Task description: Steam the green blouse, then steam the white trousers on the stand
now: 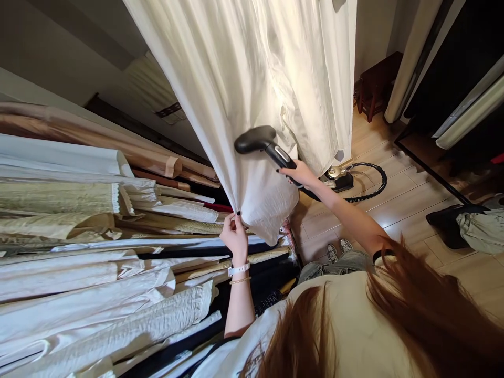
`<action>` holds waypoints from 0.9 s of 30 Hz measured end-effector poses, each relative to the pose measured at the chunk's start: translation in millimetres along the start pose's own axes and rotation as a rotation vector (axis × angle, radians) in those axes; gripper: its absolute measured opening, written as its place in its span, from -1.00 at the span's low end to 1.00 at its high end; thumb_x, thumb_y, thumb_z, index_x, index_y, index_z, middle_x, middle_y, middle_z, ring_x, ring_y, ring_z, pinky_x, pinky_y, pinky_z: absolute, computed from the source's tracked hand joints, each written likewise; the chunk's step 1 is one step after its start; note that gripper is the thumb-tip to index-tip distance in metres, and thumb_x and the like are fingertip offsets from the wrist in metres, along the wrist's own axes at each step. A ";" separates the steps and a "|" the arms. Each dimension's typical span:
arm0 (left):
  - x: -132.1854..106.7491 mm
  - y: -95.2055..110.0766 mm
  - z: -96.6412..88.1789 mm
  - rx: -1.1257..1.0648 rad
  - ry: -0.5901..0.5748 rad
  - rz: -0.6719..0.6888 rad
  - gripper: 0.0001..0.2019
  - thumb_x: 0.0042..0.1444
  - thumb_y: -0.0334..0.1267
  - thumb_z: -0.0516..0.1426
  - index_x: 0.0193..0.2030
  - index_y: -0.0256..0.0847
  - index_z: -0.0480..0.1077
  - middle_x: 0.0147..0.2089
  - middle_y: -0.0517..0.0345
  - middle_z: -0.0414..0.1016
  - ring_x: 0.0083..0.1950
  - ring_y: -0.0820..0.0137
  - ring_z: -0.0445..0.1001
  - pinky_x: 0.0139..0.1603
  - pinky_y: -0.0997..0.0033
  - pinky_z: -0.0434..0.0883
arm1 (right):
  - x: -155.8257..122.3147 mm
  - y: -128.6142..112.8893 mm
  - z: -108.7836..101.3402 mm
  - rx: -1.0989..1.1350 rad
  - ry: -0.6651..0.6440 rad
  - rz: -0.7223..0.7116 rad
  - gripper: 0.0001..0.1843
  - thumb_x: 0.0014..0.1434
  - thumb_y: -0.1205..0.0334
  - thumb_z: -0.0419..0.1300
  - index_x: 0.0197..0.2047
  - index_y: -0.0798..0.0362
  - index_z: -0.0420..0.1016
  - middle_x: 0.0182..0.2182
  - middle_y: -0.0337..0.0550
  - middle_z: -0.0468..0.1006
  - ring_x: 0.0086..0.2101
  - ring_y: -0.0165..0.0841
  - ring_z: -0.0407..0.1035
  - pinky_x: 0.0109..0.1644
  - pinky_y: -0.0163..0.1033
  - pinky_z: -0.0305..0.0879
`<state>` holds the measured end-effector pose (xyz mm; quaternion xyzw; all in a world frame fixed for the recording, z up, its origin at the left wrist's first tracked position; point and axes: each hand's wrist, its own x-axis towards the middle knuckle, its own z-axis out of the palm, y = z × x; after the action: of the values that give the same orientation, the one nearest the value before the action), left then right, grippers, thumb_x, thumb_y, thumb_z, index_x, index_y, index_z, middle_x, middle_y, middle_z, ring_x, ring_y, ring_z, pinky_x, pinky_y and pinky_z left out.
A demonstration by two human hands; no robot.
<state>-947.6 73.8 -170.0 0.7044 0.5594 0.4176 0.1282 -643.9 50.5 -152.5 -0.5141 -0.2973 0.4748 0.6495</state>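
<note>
A white garment (255, 79) hangs in front of me. My left hand (235, 236) pinches its lower hem and pulls the cloth taut. My right hand (301, 173) is wrapped round the handle of a black steamer head (255, 140), which is pressed against the cloth just above the hem. A black ribbed hose (372, 184) runs from the handle down to the steamer base (339, 177) on the wooden floor behind the garment.
Several rolls of fabric (98, 236) in white, cream, tan and black are stacked on the left. A dark wooden stool (376, 84) stands at the back. Dark cloth and a grey-green bundle (480, 231) lie on the floor at right.
</note>
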 end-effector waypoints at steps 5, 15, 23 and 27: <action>-9.7 0.3 -3.5 0.033 0.021 0.013 -0.65 0.29 -0.01 0.11 -0.05 -0.25 0.51 -0.43 0.15 0.53 -0.46 0.42 0.47 -0.38 0.49 0.37 | -14.1 51.3 13.6 0.016 -0.057 0.159 -0.75 0.08 0.32 0.39 -0.24 0.10 0.40 -0.58 -0.37 0.42 -0.64 -0.53 0.29 -0.62 -0.42 0.18; -14.5 -0.2 -16.1 0.063 0.071 -0.015 -0.65 0.31 0.00 0.10 -0.05 -0.26 0.49 -0.46 0.20 0.46 -0.49 0.44 0.44 -0.40 0.48 0.41 | -22.2 94.0 33.8 0.039 -0.138 0.198 -0.67 0.00 0.28 0.42 -0.19 0.06 0.42 -0.52 -0.39 0.45 -0.61 -0.54 0.29 -0.58 -0.43 0.23; -12.8 0.9 -25.9 0.097 0.116 -0.012 -0.67 0.28 -0.01 0.12 -0.08 -0.25 0.48 -0.47 0.22 0.44 -0.49 0.45 0.42 -0.38 0.47 0.44 | -25.3 116.4 38.7 0.037 -0.194 0.167 -0.68 -0.01 0.29 0.38 -0.18 0.05 0.41 -0.51 -0.43 0.40 -0.60 -0.56 0.27 -0.56 -0.45 0.22; -11.9 4.4 -28.3 0.080 0.129 -0.027 -0.67 0.26 0.00 0.12 -0.09 -0.24 0.47 -0.47 0.21 0.46 -0.50 0.44 0.45 -0.39 0.46 0.47 | -26.7 138.5 40.0 0.005 -0.220 0.187 -0.66 0.00 0.24 0.38 -0.17 0.05 0.41 -0.50 -0.41 0.42 -0.59 -0.53 0.29 -0.56 -0.44 0.20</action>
<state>-965.6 53.4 -154.9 0.6730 0.5921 0.4377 0.0692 -731.9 44.1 -269.6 -0.4827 -0.3161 0.5876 0.5672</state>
